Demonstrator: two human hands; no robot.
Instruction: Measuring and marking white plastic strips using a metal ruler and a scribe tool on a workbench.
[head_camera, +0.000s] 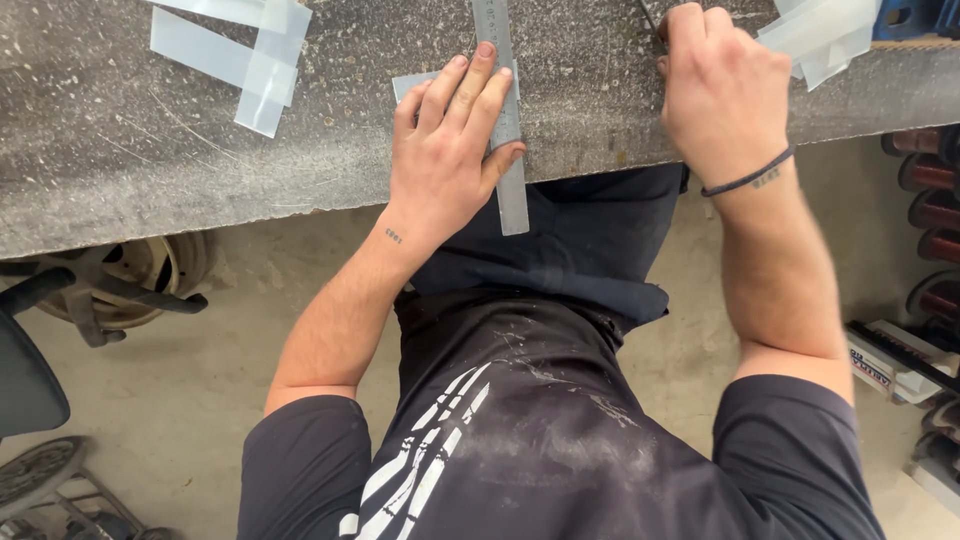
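My left hand (450, 150) lies flat, fingers spread, pressing a steel ruler (510, 190) down on a thin grey sheet piece (412, 82) on the worn grey workbench (150, 170). The ruler runs away from me and sticks out over the bench's front edge. My right hand (722, 90) is closed around a thin dark tool (650, 18), of which only a short bit shows beside the thumb, to the right of the ruler. A dark band circles the right wrist.
Translucent plastic strips (245, 55) lie at the bench's back left, and more strips (825, 35) at the back right. Below the bench are a wheeled chair base (110, 290) at left and rolls and boxes (925, 230) at right on the concrete floor.
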